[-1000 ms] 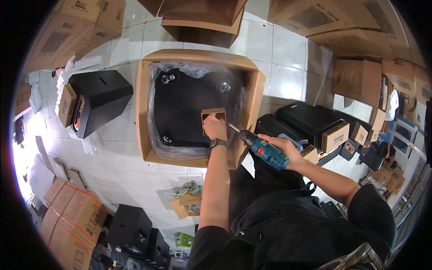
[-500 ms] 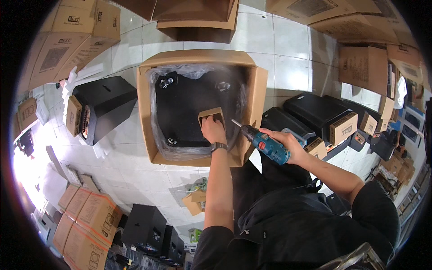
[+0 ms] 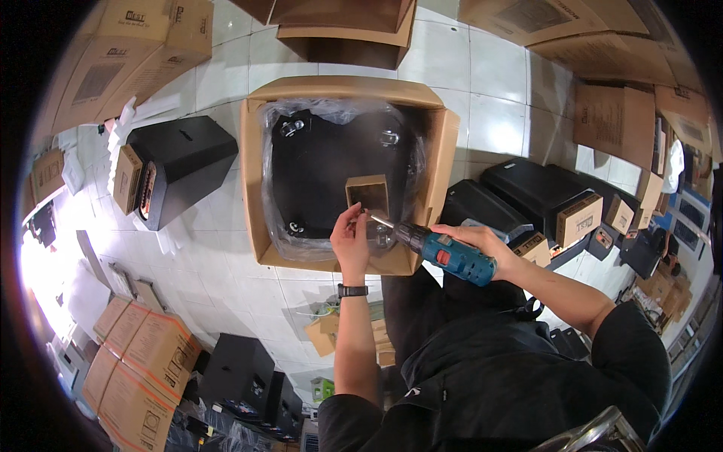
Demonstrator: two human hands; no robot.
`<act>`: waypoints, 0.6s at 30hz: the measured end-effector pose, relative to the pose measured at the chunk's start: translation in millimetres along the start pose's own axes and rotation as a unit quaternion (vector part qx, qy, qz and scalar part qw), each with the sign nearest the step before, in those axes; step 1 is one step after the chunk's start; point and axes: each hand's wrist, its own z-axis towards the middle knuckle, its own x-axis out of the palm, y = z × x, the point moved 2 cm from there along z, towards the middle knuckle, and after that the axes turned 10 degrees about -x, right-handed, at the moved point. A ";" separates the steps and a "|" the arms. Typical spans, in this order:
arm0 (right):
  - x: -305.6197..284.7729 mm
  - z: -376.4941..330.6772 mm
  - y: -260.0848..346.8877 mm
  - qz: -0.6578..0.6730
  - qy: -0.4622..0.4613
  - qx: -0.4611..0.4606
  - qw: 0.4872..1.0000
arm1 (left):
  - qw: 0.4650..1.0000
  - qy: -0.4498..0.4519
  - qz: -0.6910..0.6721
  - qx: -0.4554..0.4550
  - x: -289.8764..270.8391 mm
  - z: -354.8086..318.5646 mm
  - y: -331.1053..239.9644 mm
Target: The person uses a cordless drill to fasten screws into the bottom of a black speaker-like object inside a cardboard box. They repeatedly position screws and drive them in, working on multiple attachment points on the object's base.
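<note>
My right hand (image 3: 484,247) grips a teal and black cordless drill (image 3: 461,260), its bit pointing left. At the bit's tip, the fingers of my left hand (image 3: 350,241) are pinched together; whatever they hold is too small to make out. Just beyond those fingertips, a small open cardboard box (image 3: 367,182) rests on a flat black panel (image 3: 320,169). Casters sit near the panel's corners, among them a far-left caster (image 3: 292,128) and a far-right caster (image 3: 389,138). Clear plastic wrap (image 3: 268,181) surrounds the panel inside a large open carton (image 3: 252,188).
A black speaker cabinet (image 3: 184,162) stands left of the carton, with more black cabinets (image 3: 527,188) on the right. Stacked cartons (image 3: 143,361) fill the lower left. An open brown carton (image 3: 343,45) lies beyond, on white floor tiles (image 3: 493,113).
My left hand has come out of the small box and moved nearer to me, meeting the drill's bit. The drill has shifted slightly right and nearer. The whole view has shifted a little.
</note>
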 end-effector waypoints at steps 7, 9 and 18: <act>15.1 15.2 11.4 -0.013 0.054 0.019 0.998 | 0.998 -0.013 0.055 0.029 -36.3 -14.7 6.8; 20.0 18.1 12.9 -0.009 0.069 0.016 0.997 | 0.996 -0.018 0.072 0.049 -44.4 -17.9 12.3; 40.6 33.9 27.4 -0.041 0.178 0.027 0.983 | 0.990 0.039 0.109 0.083 -87.2 -44.8 7.2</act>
